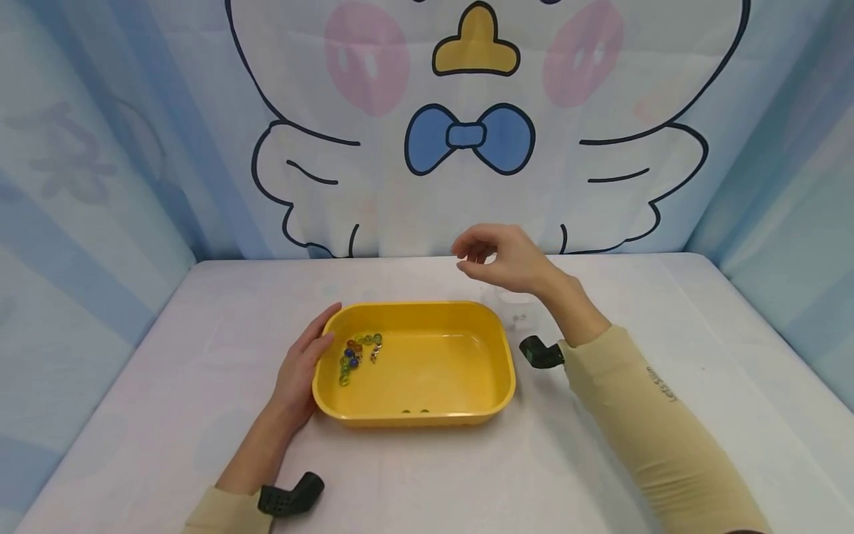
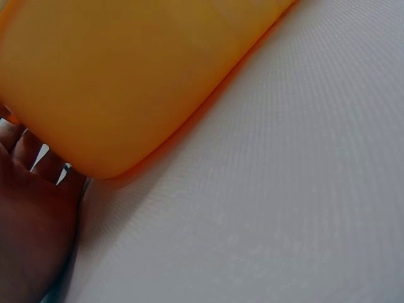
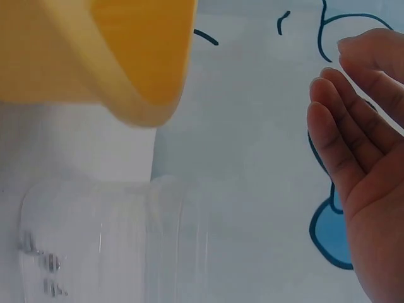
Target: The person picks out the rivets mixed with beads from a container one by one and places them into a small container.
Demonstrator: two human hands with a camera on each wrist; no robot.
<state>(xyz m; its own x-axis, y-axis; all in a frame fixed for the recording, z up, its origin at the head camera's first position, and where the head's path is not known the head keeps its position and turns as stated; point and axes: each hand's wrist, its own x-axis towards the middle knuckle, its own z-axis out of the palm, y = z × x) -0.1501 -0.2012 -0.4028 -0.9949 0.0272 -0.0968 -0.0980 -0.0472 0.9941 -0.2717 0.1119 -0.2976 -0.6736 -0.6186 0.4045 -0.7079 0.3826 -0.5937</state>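
A yellow tray sits on the table in the head view. My left hand holds its left side, the thumb at the rim and the fingers along the outer wall. The left wrist view shows those fingers against the tray's outside. Inside, near the left wall, lie several green, blue and amber beads and small silvery charms. Past the tray's far right corner, my right hand is raised with loosely bent fingers and nothing between them. Below it stands a clear plastic container holding small silvery pieces.
Two small greenish beads peek above the tray's near rim. A white cloth covers the table. Behind it hangs a curtain printed with a cartoon bird, and pale blue curtains flank both sides.
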